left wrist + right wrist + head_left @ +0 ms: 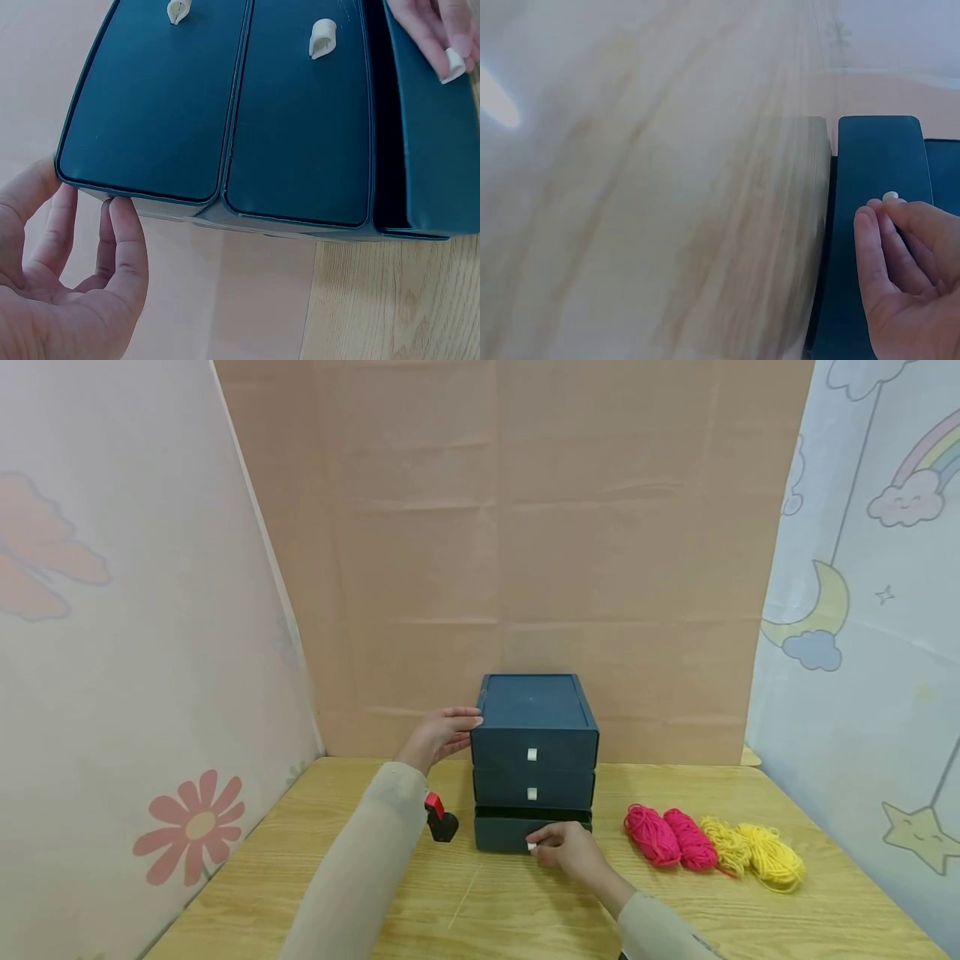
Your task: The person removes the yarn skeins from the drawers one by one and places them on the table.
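A dark blue three-drawer desktop cabinet (pixel 534 702) stands on the table, each drawer front bearing a small white pull tab (pixel 323 37). Its bottom drawer (pixel 498 832) sticks out a little, with a dark gap above its front. My right hand (pixel 572 853) pinches that drawer's white pull tab (pixel 890 196) between thumb and fingertips. At the cabinet's upper left front corner, my left hand (pixel 442 735) touches the top edge and the side with extended fingers. The two upper drawers, the top one (pixel 150 105) and the middle one (pixel 304 127), sit flush.
Right of the cabinet lie two bright pink yarn skeins (pixel 652 835) and two yellow ones (pixel 772 856). A small black and red object (pixel 441 820) stands to its left, beside my left sleeve. Brown paper (pixel 525 527) covers the back, with printed cloth on both sides.
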Action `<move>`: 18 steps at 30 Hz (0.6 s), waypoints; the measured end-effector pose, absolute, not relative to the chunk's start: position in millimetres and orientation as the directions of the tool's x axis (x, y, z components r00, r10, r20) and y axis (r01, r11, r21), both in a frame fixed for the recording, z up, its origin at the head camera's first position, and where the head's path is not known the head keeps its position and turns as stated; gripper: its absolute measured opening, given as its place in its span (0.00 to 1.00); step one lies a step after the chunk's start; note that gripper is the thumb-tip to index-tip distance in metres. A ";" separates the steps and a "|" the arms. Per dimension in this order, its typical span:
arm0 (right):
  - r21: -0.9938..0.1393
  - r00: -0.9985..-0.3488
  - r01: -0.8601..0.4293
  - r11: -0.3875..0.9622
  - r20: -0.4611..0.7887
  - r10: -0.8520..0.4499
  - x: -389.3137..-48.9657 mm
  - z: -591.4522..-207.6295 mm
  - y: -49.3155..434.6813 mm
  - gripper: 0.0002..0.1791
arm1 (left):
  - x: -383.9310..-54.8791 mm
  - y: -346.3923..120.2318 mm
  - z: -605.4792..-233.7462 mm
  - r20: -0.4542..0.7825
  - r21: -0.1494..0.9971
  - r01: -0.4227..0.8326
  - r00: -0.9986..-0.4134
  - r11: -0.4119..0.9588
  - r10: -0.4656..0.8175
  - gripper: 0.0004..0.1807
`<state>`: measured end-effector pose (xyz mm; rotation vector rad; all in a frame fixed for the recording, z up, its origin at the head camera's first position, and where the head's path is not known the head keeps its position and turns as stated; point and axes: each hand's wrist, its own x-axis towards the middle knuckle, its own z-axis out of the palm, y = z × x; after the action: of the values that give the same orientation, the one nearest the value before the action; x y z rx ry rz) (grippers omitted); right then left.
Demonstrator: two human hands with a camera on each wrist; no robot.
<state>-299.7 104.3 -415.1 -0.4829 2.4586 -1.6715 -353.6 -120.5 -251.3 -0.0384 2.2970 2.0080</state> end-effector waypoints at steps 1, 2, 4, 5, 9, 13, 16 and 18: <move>-0.921 -0.938 -0.186 0.342 0.064 -0.340 -298.3 -414.7 104.8 0.11 | -353.1 -120.6 -251.3 -0.084 0.987 -0.078 -0.996 0.140 0.039 0.14; -0.918 -0.937 -0.185 0.351 0.056 -0.345 -297.0 -414.6 105.4 0.11 | -352.8 -120.7 -251.3 -0.086 0.987 -0.080 -0.996 0.140 0.038 0.14; -0.913 -0.934 -0.182 0.365 0.045 -0.354 -293.9 -414.5 106.1 0.11 | -352.3 -121.0 -251.3 -0.089 0.987 -0.083 -0.995 0.136 0.039 0.14; -0.914 -0.932 -0.181 0.362 0.041 -0.361 -292.1 -414.5 106.6 0.11 | -352.2 -121.1 -251.3 -0.091 0.988 -0.085 -0.995 0.132 0.040 0.14; -0.914 -0.922 -0.184 0.362 0.033 -0.385 -283.1 -414.6 107.8 0.10 | -352.3 -121.2 -251.3 -0.092 0.990 -0.086 -0.995 0.116 0.047 0.15; -0.906 -0.915 -0.198 0.375 0.033 -0.402 -273.0 -413.6 108.7 0.09 | -352.8 -121.0 -251.3 -0.090 0.990 -0.084 -0.995 0.114 0.047 0.15; -0.903 -0.906 -0.205 0.376 0.030 -0.422 -265.6 -412.7 109.5 0.08 | -353.7 -120.8 -251.1 -0.089 0.990 -0.083 -0.995 0.110 0.043 0.14; -0.903 -0.901 -0.208 0.375 0.027 -0.434 -260.7 -412.5 110.5 0.08 | -354.6 -120.6 -250.9 -0.083 0.991 -0.079 -0.996 0.110 0.040 0.14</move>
<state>-260.7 110.5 -412.5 -0.5741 2.4195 -1.5418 -354.6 -120.6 -250.9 -0.0394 2.2727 2.0375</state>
